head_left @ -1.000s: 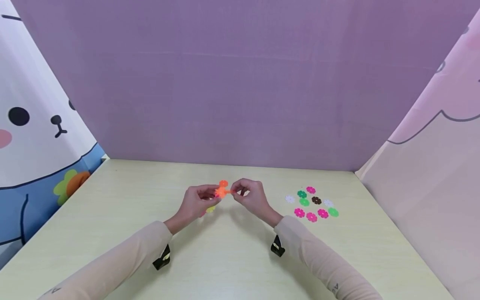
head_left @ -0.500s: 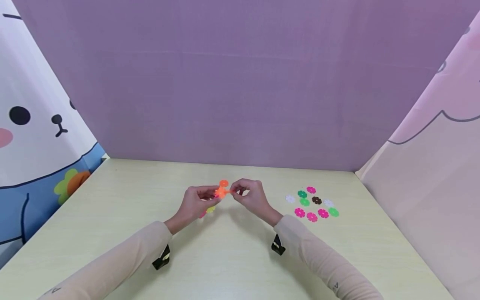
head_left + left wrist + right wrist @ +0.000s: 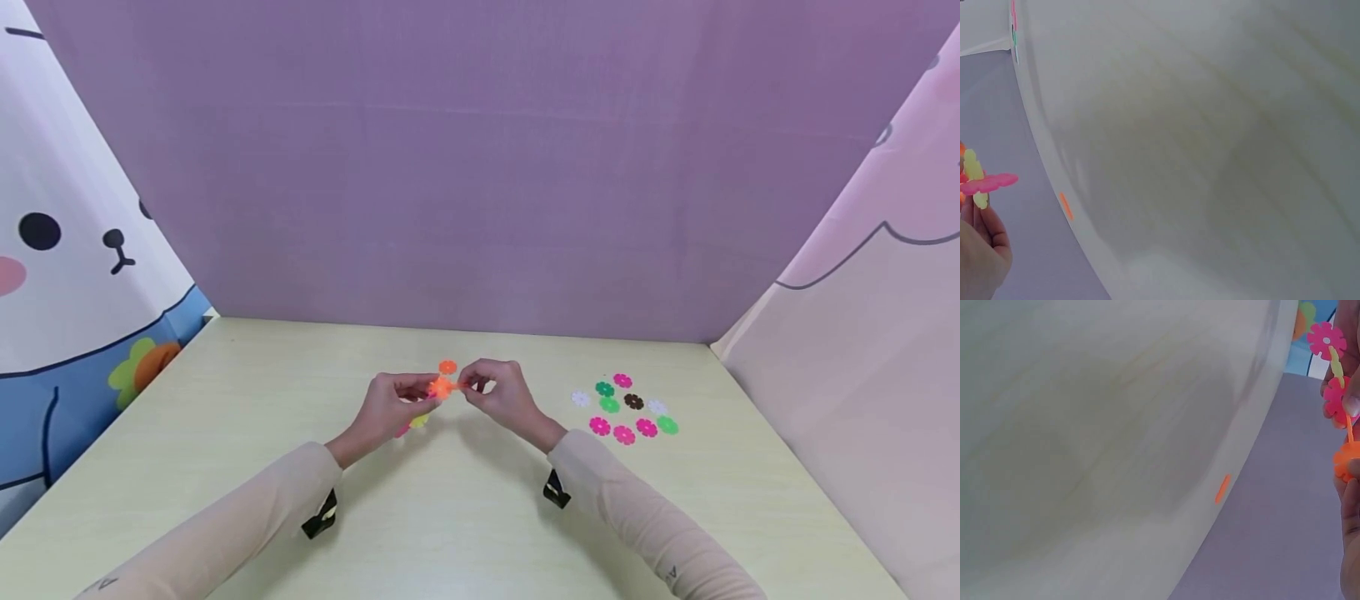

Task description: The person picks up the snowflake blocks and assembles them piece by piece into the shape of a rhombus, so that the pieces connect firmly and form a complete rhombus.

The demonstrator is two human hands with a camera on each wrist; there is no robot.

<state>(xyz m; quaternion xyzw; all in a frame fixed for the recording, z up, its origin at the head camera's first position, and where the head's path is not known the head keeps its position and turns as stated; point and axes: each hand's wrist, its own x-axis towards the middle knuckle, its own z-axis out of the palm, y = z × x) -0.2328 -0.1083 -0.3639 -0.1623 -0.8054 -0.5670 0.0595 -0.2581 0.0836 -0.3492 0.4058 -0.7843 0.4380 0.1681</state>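
Note:
Above the table, my left hand [image 3: 390,406] holds a short chain of flower-shaped plastic discs. In the right wrist view the chain has a pink disc [image 3: 1326,340] at its far end, a yellow disc [image 3: 1336,365], and another pink disc [image 3: 1335,400] under the left fingers. An orange disc seen edge-on [image 3: 1350,428] runs from there toward another orange disc [image 3: 1342,459], which my right hand [image 3: 504,392] pinches between thumb and fingers. The two hands are close together, fingertips facing. Fingers partly cover the orange discs where they join.
A loose orange flower disc [image 3: 447,367] lies on the table [image 3: 480,517] just beyond the hands. To the right are several loose discs: pink [image 3: 624,435], green [image 3: 609,404], white [image 3: 581,398] and a brown one [image 3: 633,402]. A purple partition [image 3: 480,208] rises behind the table.
Both hands keep their hold on the discs. The held orange piece has shifted slightly down and left and turned a little; the right fingers have moved slightly left. Loose discs are unmoved.

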